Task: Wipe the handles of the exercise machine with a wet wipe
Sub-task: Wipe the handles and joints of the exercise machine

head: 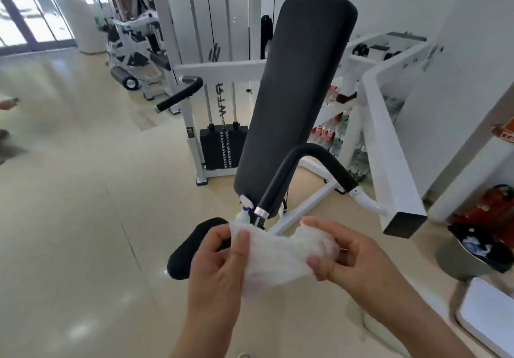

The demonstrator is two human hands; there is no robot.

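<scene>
A white wet wipe is stretched between both my hands, low in the middle of the view. My left hand pinches its left edge and my right hand grips its bunched right end. Just above the wipe curves the near black padded handle of the white exercise machine, its metal end cap close to the wipe. A second black handle sticks out on the machine's far left side. The tall black back pad stands between them.
A black seat pad lies under my left hand, with a spray bottle top above it. A weight stack stands behind. The white frame beam runs along the right. A metal bowl and red items sit at far right.
</scene>
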